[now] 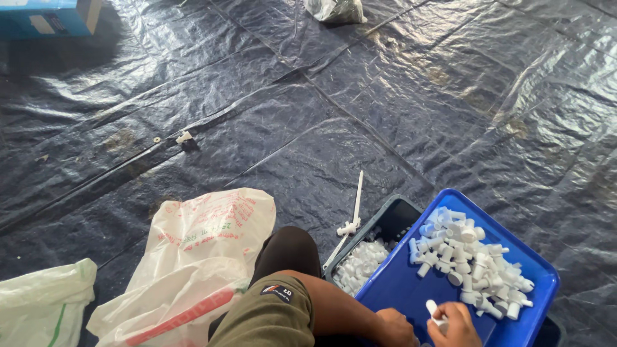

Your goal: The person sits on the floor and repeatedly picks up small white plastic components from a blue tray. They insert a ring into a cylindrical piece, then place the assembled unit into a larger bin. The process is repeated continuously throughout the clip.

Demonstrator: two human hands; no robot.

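Head view: you sit on the dark tarp (360, 96) on the floor, knee bent, with both hands at the bottom edge of the frame over the blue tray (398, 289). Your right hand (457, 324) pinches one small white plastic piece (434, 312) between fingertips, fingers curled close around it. Your left hand (393, 326) sits just beside it on the tray's near rim, fingers curled in; it's cropped, so I cannot tell whether it grips anything.

Progress, judged from what lies where: a sizeable heap of white plastic pieces (472, 263) still sits in the far half of the blue tray, unhandled, so plenty is left. The dark crate (392, 218) under and beside the tray already holds a layer of similar white pieces (360, 263), probably the finished or sorted lot, though that's a guess. One longer white stem part (355, 209) leans on the crate's rim.

Roughly the middle of the job, I'd say.

Also around: a white plastic sack (199, 257) by your knee, another pale bag (45, 302) at lower left, a stray white bit (184, 137) out on the tarp, a blue box (51, 16) at top left, and a clear bag (334, 9) at top centre.
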